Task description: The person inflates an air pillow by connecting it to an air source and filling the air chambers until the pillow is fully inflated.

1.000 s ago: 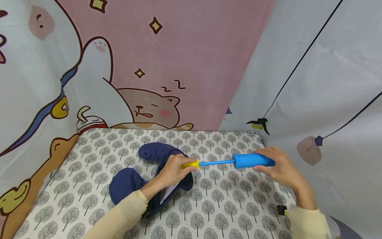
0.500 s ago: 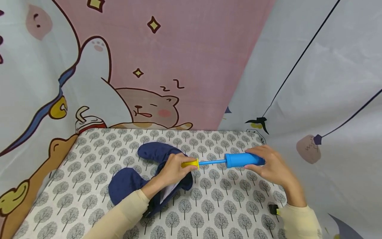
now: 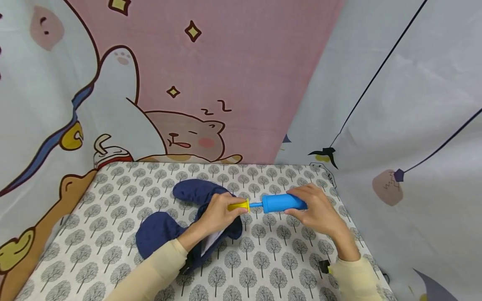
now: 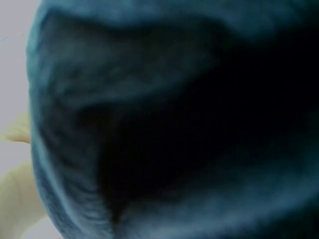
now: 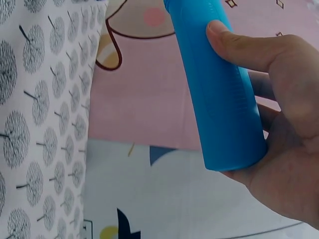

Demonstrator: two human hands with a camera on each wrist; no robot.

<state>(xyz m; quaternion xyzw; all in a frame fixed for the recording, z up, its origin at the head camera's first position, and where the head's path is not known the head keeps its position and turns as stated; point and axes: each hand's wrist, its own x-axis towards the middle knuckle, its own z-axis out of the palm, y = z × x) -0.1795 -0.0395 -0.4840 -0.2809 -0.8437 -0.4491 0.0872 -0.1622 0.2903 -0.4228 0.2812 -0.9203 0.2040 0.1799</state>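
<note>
A hand pump with a blue barrel [image 3: 282, 203] is held level over the table between both hands. My left hand [image 3: 219, 213] grips its yellow handle [image 3: 241, 205], and a short length of blue rod shows between handle and barrel. Fingers and thumb of my right hand [image 3: 314, 209] wrap the barrel's far end; in the right wrist view the thumb [image 5: 219, 37] lies along the blue side. Beneath my left forearm lies a navy fabric item [image 3: 160, 234] with rounded lobes and a pale lining, its middle partly hidden. Dark blue fabric [image 4: 124, 64] fills most of the left wrist view.
A white cloth with tree prints [image 3: 278, 259] covers the table. Behind it hangs a pink cartoon curtain [image 3: 244, 83], with a pale curtain [image 3: 414, 104] close along the right side. A small black item [image 3: 324, 266] shows by the right sleeve.
My right hand has moved left with the blue barrel, so the exposed rod has become much shorter. My left hand has stayed almost still on the yellow handle.
</note>
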